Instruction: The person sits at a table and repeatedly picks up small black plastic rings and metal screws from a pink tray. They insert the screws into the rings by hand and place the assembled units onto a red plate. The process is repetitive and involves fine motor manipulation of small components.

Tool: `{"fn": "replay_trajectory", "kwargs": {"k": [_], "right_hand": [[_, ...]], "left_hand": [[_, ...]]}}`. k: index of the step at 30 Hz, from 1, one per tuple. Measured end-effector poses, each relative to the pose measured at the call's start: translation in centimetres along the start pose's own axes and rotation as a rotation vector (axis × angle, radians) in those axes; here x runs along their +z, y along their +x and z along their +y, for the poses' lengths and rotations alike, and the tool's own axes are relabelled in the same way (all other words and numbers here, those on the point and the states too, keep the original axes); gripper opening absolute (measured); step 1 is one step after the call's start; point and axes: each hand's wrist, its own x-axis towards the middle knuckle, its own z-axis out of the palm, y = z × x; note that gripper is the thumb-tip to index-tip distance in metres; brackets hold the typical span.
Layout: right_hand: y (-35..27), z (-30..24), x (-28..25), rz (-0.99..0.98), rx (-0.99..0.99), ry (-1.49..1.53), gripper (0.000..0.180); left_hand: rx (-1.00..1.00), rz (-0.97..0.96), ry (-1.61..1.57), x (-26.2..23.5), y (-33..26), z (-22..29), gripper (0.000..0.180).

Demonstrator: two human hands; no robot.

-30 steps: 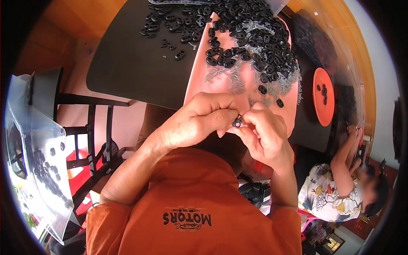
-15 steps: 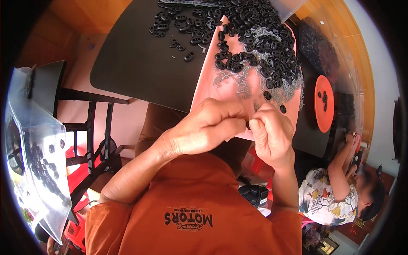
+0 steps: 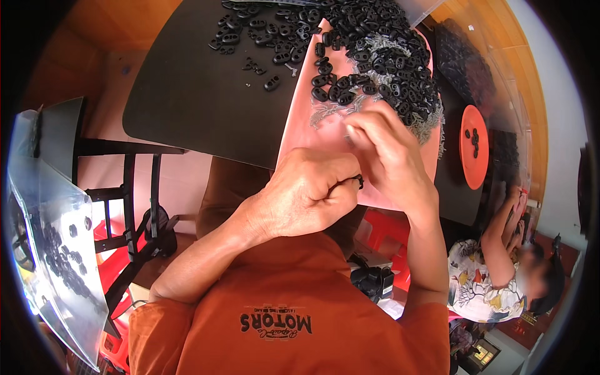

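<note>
My left hand [image 3: 315, 192] is closed in a fist, with a small black cord lock part [image 3: 358, 181] pinched between thumb and forefinger; most of it is hidden. Just right of it, my right hand [image 3: 390, 153] is loosely curved with its fingers apart, nothing visible in them. Its fingertips hover by the near edge of a pile of small silvery springs [image 3: 328, 112]. Both lie on a pink sheet or tray [image 3: 299, 125], together with a heap of black oval two-holed cord locks [image 3: 400, 65].
More black pieces [image 3: 272, 82] lie on the dark table [image 3: 194, 94] at left. On the right stands an orange-red plate [image 3: 473, 169] with several black pieces. A clear plastic bag [image 3: 56, 200] hangs far left near a dark chair frame [image 3: 129, 206]. Another person [image 3: 490, 275] sits at right.
My right hand has left the left hand's fingertips and moved up and away over the springs, its fingers opening. The left hand keeps its grip, shifted slightly downward.
</note>
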Motion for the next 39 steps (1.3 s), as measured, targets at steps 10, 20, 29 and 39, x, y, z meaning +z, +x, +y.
{"fn": "replay_trajectory", "kwargs": {"k": [10, 20, 29, 39], "right_hand": [[2.3, 0.4, -0.5, -0.123, 0.001, -0.188, 0.015], [3.0, -0.4, 0.4, -0.293, 0.010, -0.232, 0.013], [1.0, -1.1, -1.9, -0.028, 0.199, 0.158, 0.014], [-1.2, -2.7, -1.5, -0.028, 0.041, -0.054, 0.019]], "left_hand": [[-0.017, -0.064, 0.051, -0.3, 0.1, -0.2, 0.005], [-0.023, -0.057, 0.036, -0.4, 0.0, -0.3, 0.005], [-0.143, 0.063, -0.149, -0.7, -0.2, 0.3, 0.010], [-0.405, 0.082, -0.382, -0.9, -0.1, 0.8, 0.029]]}}
